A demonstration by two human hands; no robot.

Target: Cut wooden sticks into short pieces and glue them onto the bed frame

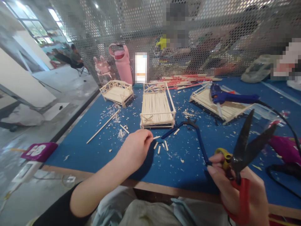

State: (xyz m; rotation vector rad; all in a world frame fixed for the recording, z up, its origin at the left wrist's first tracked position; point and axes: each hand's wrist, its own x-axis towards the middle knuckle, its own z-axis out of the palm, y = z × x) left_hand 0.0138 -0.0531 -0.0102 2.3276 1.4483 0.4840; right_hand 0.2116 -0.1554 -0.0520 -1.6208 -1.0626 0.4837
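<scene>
At the lower right of the frame the right hand [237, 191] is wrapped around the red handle of a pair of shears [244, 150], whose dark blades stand parted and point toward the upper right. Left of centre, the left hand [135, 149] reaches over the blue table [98, 153], its thumb and fingertips pinched on a short wooden stick piece [156, 137] that juts out to the right. Just beyond that piece, a few cut stick bits [162, 146] lie scattered on the table, beside a blue bent tool [188, 128]. Farther up, in the middle, stands a small stick bed frame [157, 108], with a stick bench [117, 91] to its left and a blue glue gun [229, 98] resting on another stick frame [211, 103] to its right. At the back, loose sticks [185, 80] lie piled before a perforated metal screen [145, 28].
</scene>
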